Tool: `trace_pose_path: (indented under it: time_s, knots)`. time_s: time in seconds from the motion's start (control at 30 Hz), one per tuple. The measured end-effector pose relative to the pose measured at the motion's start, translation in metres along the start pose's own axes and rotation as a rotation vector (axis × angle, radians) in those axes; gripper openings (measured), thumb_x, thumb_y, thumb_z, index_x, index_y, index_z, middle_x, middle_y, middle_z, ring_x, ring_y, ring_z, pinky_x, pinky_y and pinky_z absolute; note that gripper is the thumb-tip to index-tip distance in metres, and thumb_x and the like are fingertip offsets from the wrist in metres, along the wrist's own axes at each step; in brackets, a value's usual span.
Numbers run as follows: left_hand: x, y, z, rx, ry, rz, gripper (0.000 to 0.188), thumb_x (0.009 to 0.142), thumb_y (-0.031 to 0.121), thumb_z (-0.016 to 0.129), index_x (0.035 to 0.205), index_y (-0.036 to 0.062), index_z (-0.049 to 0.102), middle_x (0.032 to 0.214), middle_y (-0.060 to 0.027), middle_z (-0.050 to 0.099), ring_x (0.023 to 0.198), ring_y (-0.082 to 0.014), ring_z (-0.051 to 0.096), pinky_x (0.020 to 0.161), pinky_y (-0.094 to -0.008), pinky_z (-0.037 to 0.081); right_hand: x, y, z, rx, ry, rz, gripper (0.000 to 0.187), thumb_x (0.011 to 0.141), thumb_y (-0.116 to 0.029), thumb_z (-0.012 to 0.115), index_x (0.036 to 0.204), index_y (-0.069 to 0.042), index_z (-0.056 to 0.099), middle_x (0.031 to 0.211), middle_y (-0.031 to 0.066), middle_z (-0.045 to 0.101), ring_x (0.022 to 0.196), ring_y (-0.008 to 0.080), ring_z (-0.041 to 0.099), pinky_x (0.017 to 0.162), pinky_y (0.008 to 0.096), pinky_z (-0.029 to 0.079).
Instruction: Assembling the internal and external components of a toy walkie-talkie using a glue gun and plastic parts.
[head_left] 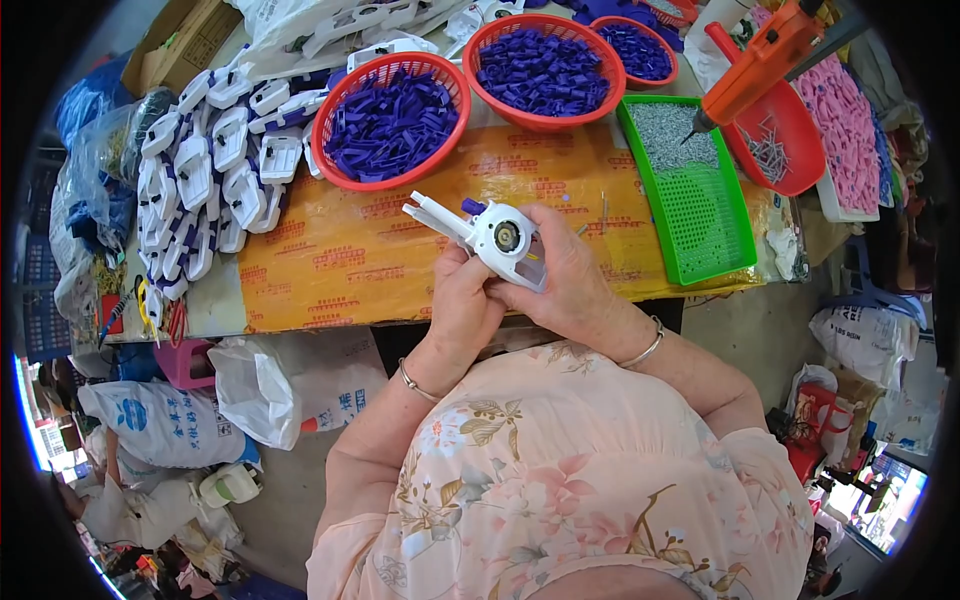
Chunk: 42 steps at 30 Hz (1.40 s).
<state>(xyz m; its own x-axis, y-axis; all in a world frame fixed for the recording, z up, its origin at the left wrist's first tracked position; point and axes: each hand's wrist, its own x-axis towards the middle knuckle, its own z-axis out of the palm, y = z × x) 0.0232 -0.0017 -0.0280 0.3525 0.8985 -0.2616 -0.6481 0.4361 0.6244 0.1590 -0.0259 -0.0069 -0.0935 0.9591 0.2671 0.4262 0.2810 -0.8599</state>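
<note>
Both of my hands hold a white plastic housing (484, 232) just above the near edge of the table. It looks like the body of a toy gun, with two prongs pointing to the upper left. A small blue-purple piece (472, 206) sticks out of its top, and a round dark part with a yellowish centre (507, 236) is set in its face. My left hand (464, 300) is closed round the underside, fingers partly hidden. My right hand (572, 278) grips the right end, its fingertips curled beneath the housing.
Red baskets (319, 150) of blue-purple pieces stand behind. A green tray (692, 225) of small screws lies right, with an orange electric screwdriver (760, 58) hanging over it. Beside it sits a red scoop (805, 150) of metal pins. White housings (230, 140) are piled left.
</note>
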Motion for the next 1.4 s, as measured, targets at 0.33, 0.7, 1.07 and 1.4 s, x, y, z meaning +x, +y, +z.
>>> trace_pose_path:
  time_s: [0.33,0.7,1.07,1.4]
  knots:
    - [0.000,0.003,-0.003,-0.046,-0.074,-0.021,0.042,0.077,-0.010,0.050,0.118,-0.0005,0.052,0.110,-0.0087,0.060,0.102,-0.0200,0.060,0.089,-0.0345,0.050,0.001,-0.001,-0.005,-0.169,0.041,-0.143,0.069,0.067,-0.011,0.080,0.123,-0.002,0.041,0.110,0.0173,0.053,0.101,0.0337,0.058,0.083,0.0398,0.049]
    - [0.004,0.004,-0.002,-0.024,-0.136,-0.009,0.047,0.074,-0.012,0.049,0.119,-0.0006,0.050,0.113,-0.0089,0.058,0.105,-0.0206,0.058,0.094,-0.0354,0.048,0.001,-0.002,-0.008,-0.166,0.040,-0.066,0.063,0.068,-0.008,0.073,0.121,0.000,0.041,0.110,0.0197,0.053,0.103,0.0378,0.053,0.086,0.0425,0.046]
    - [-0.003,0.018,-0.005,0.272,-0.120,-0.078,0.050,0.078,-0.004,0.053,0.127,0.0033,0.048,0.113,-0.0049,0.058,0.102,-0.0137,0.057,0.091,-0.0273,0.045,0.002,0.014,-0.009,0.025,0.098,0.001,0.060,0.072,-0.009,0.074,0.123,-0.001,0.043,0.109,0.0157,0.055,0.100,0.0298,0.058,0.085,0.0371,0.047]
    - [0.054,0.127,-0.005,1.277,0.086,0.770,0.014,0.085,0.000,0.053,0.096,-0.0025,0.060,0.086,-0.0101,0.062,0.075,-0.0177,0.063,0.067,-0.0281,0.050,0.002,0.028,-0.012,0.330,0.185,0.044,0.064,0.074,-0.005,0.073,0.127,0.001,0.038,0.113,0.0114,0.053,0.105,0.0189,0.055,0.093,0.0307,0.043]
